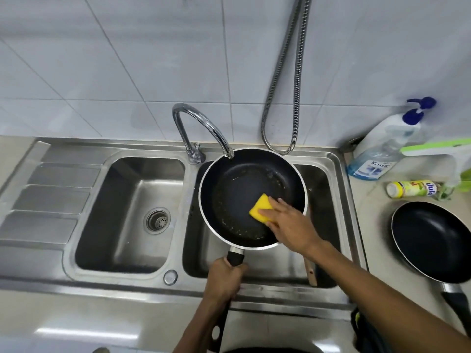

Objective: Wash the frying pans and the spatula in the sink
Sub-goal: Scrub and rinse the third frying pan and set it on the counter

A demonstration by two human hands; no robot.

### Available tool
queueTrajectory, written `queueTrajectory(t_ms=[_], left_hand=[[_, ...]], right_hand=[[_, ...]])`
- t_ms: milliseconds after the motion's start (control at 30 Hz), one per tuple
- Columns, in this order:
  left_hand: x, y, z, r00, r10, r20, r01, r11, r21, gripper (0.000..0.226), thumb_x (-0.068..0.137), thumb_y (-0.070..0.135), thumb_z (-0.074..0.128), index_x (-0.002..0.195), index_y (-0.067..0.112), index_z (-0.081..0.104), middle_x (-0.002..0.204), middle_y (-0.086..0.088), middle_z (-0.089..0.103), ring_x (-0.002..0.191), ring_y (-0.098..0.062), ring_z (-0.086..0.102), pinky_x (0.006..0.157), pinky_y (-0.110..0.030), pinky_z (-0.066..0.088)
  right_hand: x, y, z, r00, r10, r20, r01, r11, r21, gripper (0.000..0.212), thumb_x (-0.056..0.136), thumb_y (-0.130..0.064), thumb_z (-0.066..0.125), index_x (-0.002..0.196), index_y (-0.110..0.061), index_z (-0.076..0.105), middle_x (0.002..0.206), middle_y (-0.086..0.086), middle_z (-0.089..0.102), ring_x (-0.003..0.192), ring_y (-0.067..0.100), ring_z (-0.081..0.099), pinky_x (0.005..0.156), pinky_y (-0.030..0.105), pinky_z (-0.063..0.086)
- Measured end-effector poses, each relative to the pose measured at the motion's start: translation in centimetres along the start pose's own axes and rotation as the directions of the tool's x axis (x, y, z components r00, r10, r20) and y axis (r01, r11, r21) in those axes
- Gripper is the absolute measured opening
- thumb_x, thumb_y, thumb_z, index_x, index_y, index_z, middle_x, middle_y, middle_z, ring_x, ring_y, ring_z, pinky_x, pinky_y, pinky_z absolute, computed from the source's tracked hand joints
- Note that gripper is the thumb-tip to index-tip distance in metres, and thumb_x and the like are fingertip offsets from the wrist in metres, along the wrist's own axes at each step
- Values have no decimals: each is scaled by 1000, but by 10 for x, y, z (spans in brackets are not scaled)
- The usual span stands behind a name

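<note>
Frying pan [239,189] over sink [267,261]: left hand [224,278] clamped on handle [235,257] at 6 o'clock; right hand [288,222], fingers straight, pressing yellow sponge [258,205] at pan's 5 o'clock.

Yellow sponge [260,208] against a black frying pan [237,189] rimmed in silver. White wall tiles [127,59] run in a slanting grid; the soap bottle [382,143] has a blue pump [414,114].
</note>
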State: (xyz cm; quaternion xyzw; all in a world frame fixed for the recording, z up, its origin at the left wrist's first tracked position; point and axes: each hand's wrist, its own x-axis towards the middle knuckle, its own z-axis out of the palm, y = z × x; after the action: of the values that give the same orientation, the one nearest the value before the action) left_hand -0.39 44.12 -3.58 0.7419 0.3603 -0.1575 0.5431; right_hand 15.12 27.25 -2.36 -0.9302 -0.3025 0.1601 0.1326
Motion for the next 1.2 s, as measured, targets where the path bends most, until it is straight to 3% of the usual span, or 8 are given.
queueTrajectory(t_ms=[100,167,367,500,667,800,1033,1200], left_hand=[[2,2,6,999,43,-15,-42,998,46,36,79,21,74,52,17,51,41,9,51,34,0,46,37,-14,32],[1,1,6,997,77,-16,-75,992,100,34,76,28,74,51,18,53,42,11,54,37,1,48,39,-15,33],[2,-4,-1,998,51,21,-53,995,79,32,76,25,73,53,19,51,43,11,51,37,0,44,39,-14,32],[10,-7,-10,1000,28,15,-29,998,52,31,77,27,73,56,20,52,45,10,51,38,-2,44,39,-16,34],[14,-4,-12,999,33,36,-35,998,47,39,81,33,78,52,20,53,45,10,53,39,-2,48,41,-17,36],[8,-2,-5,999,48,16,-49,996,80,40,80,33,77,54,17,51,45,8,52,39,-2,45,40,-17,33],[0,-2,-8,999,48,21,-49,997,54,36,80,28,77,56,19,52,43,9,50,39,-4,45,41,-18,34],[7,-9,-16,1000,31,-1,-31,996,90,33,79,33,75,58,17,56,44,11,54,39,0,47,41,-16,36]], right_hand=[[4,-40,20,990,-116,75,114,993,20,43,99,-27,56,142,-33,56,164,3,31,149,33,32,118,42,32],[32,-64,20,990,-139,36,138,990,32,42,99,-28,55,142,-33,56,164,1,30,150,32,30,118,45,33],[113,-40,-24,999,26,-38,-28,998,-49,41,103,-31,50,144,-35,53,164,1,30,148,33,32,116,44,36],[92,4,-40,993,111,-35,-114,986,-118,42,104,-30,48,146,-32,51,165,4,28,149,30,32,115,41,37],[12,-11,-13,995,-26,94,33,997,-72,45,102,-28,51,146,-35,50,166,3,26,149,31,33,121,37,29],[33,-61,6,986,-121,118,132,987,-91,44,103,-29,50,146,-38,48,167,-2,22,152,29,26,119,41,30],[113,-45,-26,999,35,6,-35,997,-73,44,102,-28,51,145,-36,51,165,2,29,148,31,32,114,45,37],[66,0,-25,988,154,-13,-154,988,-17,44,102,-26,51,146,-31,51,165,3,28,148,34,33,112,43,41]])
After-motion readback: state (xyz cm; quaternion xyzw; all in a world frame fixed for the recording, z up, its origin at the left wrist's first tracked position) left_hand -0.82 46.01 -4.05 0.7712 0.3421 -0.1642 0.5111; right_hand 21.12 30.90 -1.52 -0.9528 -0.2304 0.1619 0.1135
